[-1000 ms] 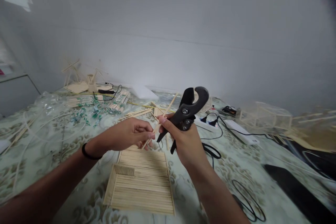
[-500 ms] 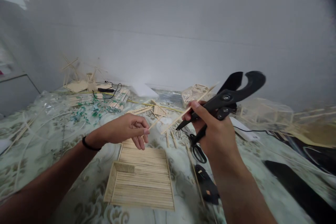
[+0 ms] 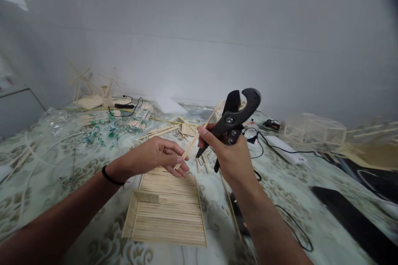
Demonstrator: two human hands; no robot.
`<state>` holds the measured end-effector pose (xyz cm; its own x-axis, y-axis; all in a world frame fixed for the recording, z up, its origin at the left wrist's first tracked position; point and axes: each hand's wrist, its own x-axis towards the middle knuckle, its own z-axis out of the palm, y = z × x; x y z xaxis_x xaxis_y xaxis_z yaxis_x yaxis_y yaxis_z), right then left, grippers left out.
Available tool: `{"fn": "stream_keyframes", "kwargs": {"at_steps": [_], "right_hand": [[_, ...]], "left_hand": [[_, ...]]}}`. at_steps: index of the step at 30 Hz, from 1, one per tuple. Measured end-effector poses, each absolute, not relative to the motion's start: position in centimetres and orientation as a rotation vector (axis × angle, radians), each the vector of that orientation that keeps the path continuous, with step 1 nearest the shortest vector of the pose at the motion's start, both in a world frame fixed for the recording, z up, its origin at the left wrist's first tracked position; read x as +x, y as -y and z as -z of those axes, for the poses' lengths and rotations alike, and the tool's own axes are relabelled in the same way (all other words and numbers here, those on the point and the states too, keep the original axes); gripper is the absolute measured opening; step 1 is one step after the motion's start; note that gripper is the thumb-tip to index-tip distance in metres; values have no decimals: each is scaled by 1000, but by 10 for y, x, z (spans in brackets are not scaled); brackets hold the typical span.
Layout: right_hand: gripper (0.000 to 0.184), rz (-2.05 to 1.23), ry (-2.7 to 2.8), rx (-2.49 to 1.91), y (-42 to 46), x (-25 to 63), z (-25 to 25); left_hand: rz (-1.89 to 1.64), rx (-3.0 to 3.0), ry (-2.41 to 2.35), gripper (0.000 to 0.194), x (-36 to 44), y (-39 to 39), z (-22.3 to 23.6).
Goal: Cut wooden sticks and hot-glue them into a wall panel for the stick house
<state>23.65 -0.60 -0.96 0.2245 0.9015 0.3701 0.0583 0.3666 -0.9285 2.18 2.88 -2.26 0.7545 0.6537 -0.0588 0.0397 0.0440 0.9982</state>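
Thin wood sticks [image 3: 190, 147] slant from near left to far right across both hands.
The left hand [image 3: 169, 158] pinches near their near end; the right hand [image 3: 231, 155], farther along them, grips the black cutter [image 3: 229, 120] and a stick too.

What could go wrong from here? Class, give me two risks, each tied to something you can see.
The right hand grips the open black cutter and also pinches a thin stick, so either might slip. The stick panel lies close to the left hand, and a dropped cutter could dent it.
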Motion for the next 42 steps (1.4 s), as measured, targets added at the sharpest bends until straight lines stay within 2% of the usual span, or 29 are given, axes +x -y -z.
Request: {"fn": "stream_keyframes", "kwargs": {"at_steps": [12, 20, 24, 28, 31, 35, 39, 42], "right_hand": [[41, -932, 1360, -1180, 10, 229, 9], [40, -942, 1412, -1180, 12, 224, 15], [29, -797, 1628, -1077, 10, 237, 11], [4, -288, 1824, -944, 3, 263, 8], [26, 33, 1929, -938, -6, 277, 14], [46, 107, 1990, -924, -15, 279, 26], [53, 148, 2023, -858, -15, 269, 33], [50, 156, 2067, -806, -13, 261, 36]], "left_hand": [[-606, 1458, -648, 39, 27, -24, 16], [-657, 1433, -678, 40, 32, -20, 21], [-652, 1450, -684, 38, 25, -24, 18], [-613, 1500, -678, 33, 15, -25, 8], [-562, 1536, -653, 29, 11, -25, 2], [-494, 1575, -612, 29, 7, -24, -2], [-407, 1608, -577, 31, 7, -22, -2], [-338, 1632, -553, 33, 7, -22, 0]]}}
